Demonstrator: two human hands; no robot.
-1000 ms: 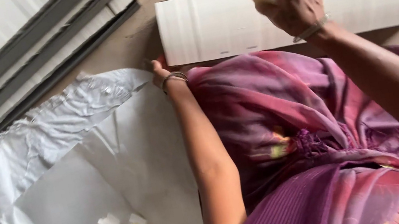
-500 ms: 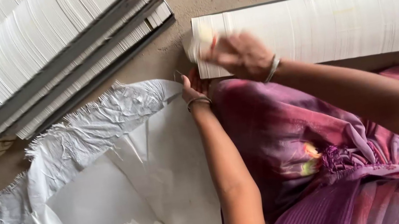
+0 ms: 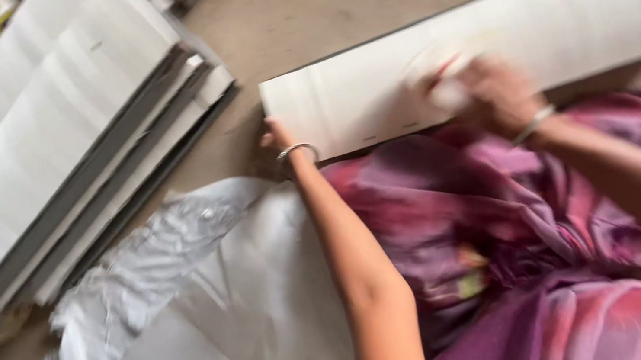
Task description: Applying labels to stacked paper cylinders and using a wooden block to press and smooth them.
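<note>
The long stack of white sheets (image 3: pixel 488 36) lies on the floor (image 3: pixel 325 3) just beyond the person's purple-clad lap (image 3: pixel 527 258), its fanned face turned up. The right hand (image 3: pixel 490 93) rests on that face near the middle of the stack, fingers curled around a small pale pad or cloth (image 3: pixel 445 88) with a touch of red; the motion blur hides how tight the grip is. The left hand (image 3: pixel 276 139) sits at the stack's left end, against its near corner; it is mostly hidden behind the wrist and its bangle, so I cannot tell whether it is spread flat or closed. To work the face well, the left hand should likely brace that end so the sheets do not slide or fan out further, while the right hand keeps even, light pressure in long passes along the stack. To the left of the stack, apart from it, more bundles of white sheets (image 3: pixel 61 155) lie slanted. Near the stack's left end, toward the person, crumpled white wrapping paper (image 3: pixel 187 318) is spread on the floor.
</note>
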